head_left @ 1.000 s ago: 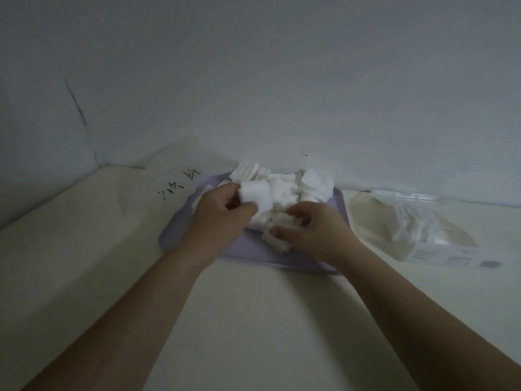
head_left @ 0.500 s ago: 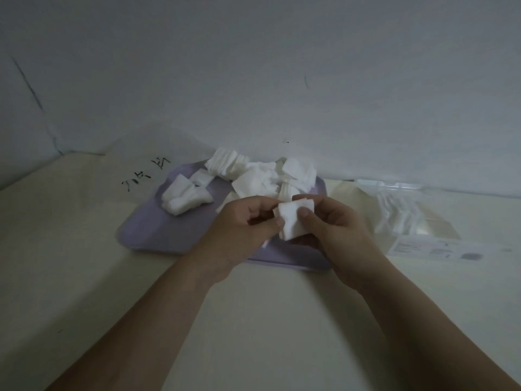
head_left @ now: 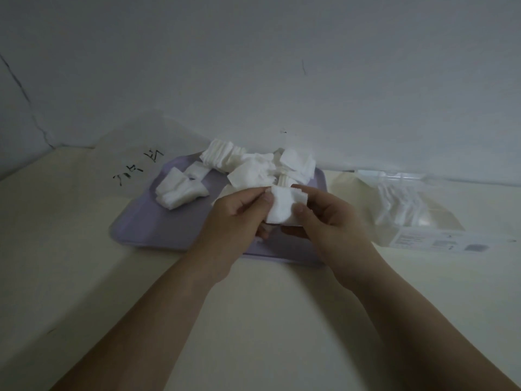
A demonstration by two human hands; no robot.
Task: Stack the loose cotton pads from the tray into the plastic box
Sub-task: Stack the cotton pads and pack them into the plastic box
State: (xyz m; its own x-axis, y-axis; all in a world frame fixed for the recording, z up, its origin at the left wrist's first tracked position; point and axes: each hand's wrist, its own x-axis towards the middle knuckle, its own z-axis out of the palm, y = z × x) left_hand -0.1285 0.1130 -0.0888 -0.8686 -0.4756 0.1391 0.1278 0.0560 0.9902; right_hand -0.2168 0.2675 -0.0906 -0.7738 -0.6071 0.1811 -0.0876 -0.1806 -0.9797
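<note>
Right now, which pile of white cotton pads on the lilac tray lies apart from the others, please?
The small left pile, alone on bare tray; the others crowd its back.

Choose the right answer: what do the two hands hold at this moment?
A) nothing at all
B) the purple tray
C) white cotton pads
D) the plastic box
C: the left hand and the right hand both pinch the cotton pads between them, above the near part of the tray.
</note>
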